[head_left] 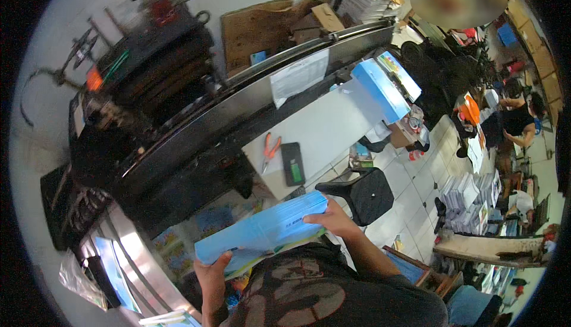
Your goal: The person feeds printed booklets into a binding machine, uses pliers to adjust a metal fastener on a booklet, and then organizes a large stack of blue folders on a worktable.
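A long stack of light-blue booklets (262,229) spans the space in front of my body, tilted with its right end higher. Its left end is in the grip of my left hand (211,270), thumb on top. At the right end, my right hand (333,220) is closed round the edge of the stack. The undersides of both grips are hidden by the paper. Just beyond the stack is a white tabletop (315,130), where orange-handled pliers (271,151) lie beside a dark flat device with a green patch (292,164).
More blue booklets (380,95) stand at the table's far end. A black stool (366,195) is right of the table. A long dark machine (172,142) runs along the left. Paper piles (470,202) sit on the right, near another person (517,124).
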Available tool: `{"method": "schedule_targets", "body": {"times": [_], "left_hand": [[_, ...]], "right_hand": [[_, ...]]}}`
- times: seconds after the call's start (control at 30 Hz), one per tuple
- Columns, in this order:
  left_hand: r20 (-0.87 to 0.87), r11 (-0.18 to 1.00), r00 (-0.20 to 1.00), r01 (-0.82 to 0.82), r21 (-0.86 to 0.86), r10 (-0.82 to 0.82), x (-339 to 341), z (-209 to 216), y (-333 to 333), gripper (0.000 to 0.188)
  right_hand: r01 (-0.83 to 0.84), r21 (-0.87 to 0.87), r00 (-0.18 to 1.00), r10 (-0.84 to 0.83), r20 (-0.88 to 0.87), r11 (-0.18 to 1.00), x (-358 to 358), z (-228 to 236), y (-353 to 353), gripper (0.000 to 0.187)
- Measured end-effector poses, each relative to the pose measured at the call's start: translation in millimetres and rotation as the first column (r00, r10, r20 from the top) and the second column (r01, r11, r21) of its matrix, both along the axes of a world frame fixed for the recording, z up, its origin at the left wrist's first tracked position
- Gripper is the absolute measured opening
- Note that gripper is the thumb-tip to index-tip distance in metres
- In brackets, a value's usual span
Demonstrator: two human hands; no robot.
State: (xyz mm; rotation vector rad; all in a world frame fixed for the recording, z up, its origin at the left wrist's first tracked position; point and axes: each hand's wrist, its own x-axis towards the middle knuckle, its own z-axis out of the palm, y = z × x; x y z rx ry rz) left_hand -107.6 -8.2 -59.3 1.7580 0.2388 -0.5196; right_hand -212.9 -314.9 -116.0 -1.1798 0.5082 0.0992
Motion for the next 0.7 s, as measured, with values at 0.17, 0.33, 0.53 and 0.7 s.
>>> {"method": "schedule_targets", "body": {"times": [0.17,0.33,0.53,0.7], "left_hand": [[-0.443,0.999,0.896,0.0,0.046,0.021,22,8,-148,0.045],[-0.435,0.891,0.883,-0.043,-0.452,-0.178,21,-172,-235,0.047],[-0.637,0.907,0.756,-0.15,-0.393,-0.151,47,-243,-368,0.05],[-0.398,0.949,0.91,-0.02,-0.315,-0.113,50,-303,-415,0.058]], "right_hand": [[0.031,-0.105,0.995,-0.041,-0.09,0.994,-8,-29,-114,0.049],[-0.045,-0.335,0.984,-0.017,-0.178,0.941,31,-58,-272,0.063],[-0.226,-0.773,0.96,0.002,-0.279,0.593,98,-117,-402,0.087],[-0.256,-0.769,0.93,-0.068,-0.361,0.586,116,-179,-454,0.087]]}}
